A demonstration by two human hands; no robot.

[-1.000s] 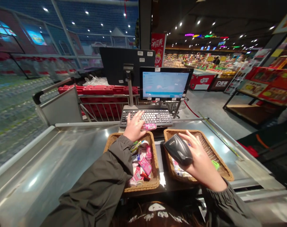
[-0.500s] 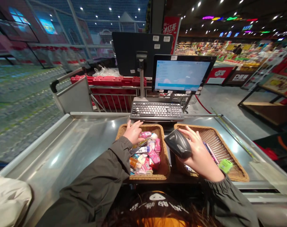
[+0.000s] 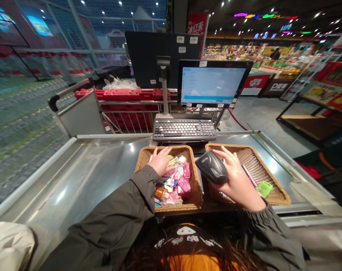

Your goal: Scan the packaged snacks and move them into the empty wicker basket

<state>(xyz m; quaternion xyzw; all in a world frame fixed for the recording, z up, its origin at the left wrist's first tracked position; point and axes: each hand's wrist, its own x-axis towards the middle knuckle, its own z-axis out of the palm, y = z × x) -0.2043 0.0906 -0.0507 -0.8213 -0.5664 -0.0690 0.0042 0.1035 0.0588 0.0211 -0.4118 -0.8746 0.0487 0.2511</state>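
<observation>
My left hand [image 3: 160, 162] is open over the left wicker basket [image 3: 140, 155], its fingers apart and reaching in among small packaged goods. Some fingertips are hard to make out against the packs. Pink packages [image 3: 183, 184], an orange-brown pack [image 3: 160, 193] and several white and blue items fill this basket. My right hand [image 3: 238, 180] is wrapped round a black barcode scanner [image 3: 212, 166], held above the near left side of the right wicker basket [image 3: 261, 169]. Beside that wrist, a bright green pack [image 3: 264, 189] and a slim pen-like item [image 3: 249, 175] lie in the basket.
A black keyboard [image 3: 184, 129] sits behind the baskets, below a lit monitor [image 3: 213, 86] and a second screen's back [image 3: 151, 56]. The metal counter [image 3: 103, 165] runs to both sides. A shopping cart [image 3: 128, 116] stands beyond; pale cloth [image 3: 9, 244] lies at near left.
My left hand has moved lower and deeper over the goods in the left basket. My right hand still holds the scanner in nearly the same place. The whole view has shifted slightly.
</observation>
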